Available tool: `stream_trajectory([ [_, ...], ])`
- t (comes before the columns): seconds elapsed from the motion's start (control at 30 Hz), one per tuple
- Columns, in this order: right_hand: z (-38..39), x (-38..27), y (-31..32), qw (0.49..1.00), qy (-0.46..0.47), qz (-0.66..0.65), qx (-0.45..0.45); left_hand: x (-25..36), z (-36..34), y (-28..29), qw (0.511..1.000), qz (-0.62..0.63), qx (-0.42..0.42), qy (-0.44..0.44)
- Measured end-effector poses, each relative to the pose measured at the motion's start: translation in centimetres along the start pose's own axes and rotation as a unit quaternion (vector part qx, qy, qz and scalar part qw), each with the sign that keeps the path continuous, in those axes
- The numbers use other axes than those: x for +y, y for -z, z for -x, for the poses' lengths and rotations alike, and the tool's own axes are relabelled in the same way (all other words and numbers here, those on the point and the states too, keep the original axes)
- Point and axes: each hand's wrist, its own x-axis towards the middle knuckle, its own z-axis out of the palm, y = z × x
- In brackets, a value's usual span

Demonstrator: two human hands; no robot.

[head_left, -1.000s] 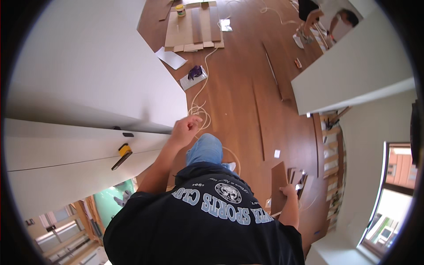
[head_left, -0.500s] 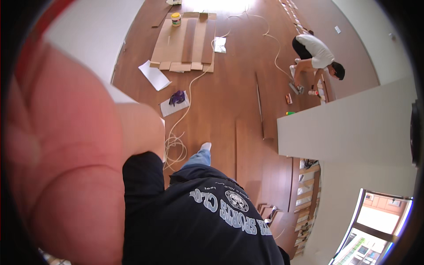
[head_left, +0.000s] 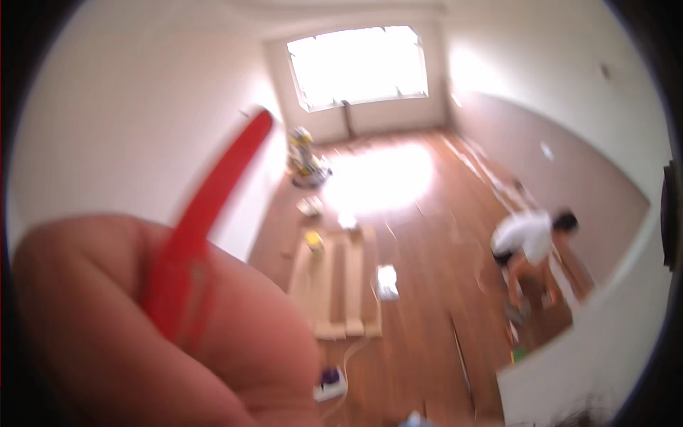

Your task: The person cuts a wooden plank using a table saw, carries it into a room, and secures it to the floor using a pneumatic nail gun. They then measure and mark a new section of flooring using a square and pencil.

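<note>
Here, very close to the lens, a blurred hand [head_left: 142, 334] has its fingers [head_left: 263, 341] clamped on a red strip [head_left: 213, 192], whose long axis slants up-right; which hand, I cannot tell.

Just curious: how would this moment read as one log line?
hand: close to lens, blurred | red strip: against it | person: crouched on floor

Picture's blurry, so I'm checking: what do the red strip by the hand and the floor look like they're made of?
Red strip: probably plastic, judging by its flat, even colour; blur leaves this open. Floor: wood or laminate planks, brown, glossy where window light glares.
</note>
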Motion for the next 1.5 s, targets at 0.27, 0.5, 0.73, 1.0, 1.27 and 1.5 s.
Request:
stream_trajectory([
  [0.27,-11.8,-0.6,5.1,0.989,0.059,-0.093,0.099,-16.4,-3.9,-5.6,0.996,-0.006,-0.088,0.003],
  [0.5,-19.0,-6.4,9.4,0.957,-0.058,-0.215,0.188,-29.4,-3.0,-10.1,0.992,0.071,-0.084,0.065],
  [0.73,-16.5,-11.6,1.3,0.94,-0.173,-0.254,0.15,-55.3,14.3,-11.3,0.933,0.027,0.015,0.36],
  [1.0,-10.2,-16.5,-5.3,0.915,-0.301,-0.249,-0.101,-65.7,41.8,-13.5,0.725,0.027,-0.219,0.653],
  [1.27,-25.9,-17.2,9.4,0.978,-0.136,-0.066,-0.142,-74.0,33.4,-19.2,0.692,0.062,-0.428,0.578],
  [1.5,-37.2,-33.6,40.3,0.946,0.072,-0.216,0.232,-84.7,30.2,-23.3,0.685,0.083,-0.393,0.608],
])
